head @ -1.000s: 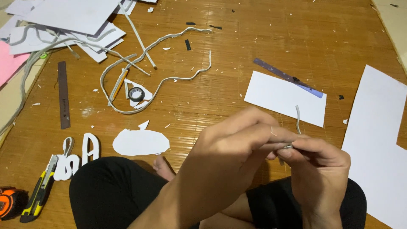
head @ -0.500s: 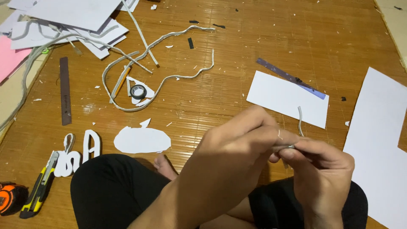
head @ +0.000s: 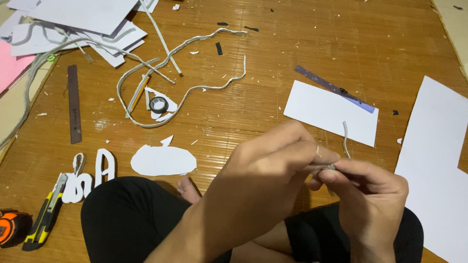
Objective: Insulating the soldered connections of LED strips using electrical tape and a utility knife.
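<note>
the thin white strip (head: 345, 139) stands nearly upright, its long axis vertical and its free end curling slightly at the top; it is narrow, pale and bent. you pinch its lower end between both hands above your lap: left hand (head: 273, 165) and right hand (head: 368, 190) clenched on it, fingertips meeting. behind it a white paper sheet (head: 326, 109) lies on the bamboo floor mat (head: 273, 58).

A bamboo mat (head: 273, 58) covered the floor. On it lay white sheets (head: 330, 112), a paper pile (head: 83, 24), curling foam strips (head: 195, 90), a tape roll (head: 158, 104), a ruler (head: 73, 103), cut letters (head: 92, 175), a knife (head: 46, 214) and a tape measure (head: 9, 228).
</note>
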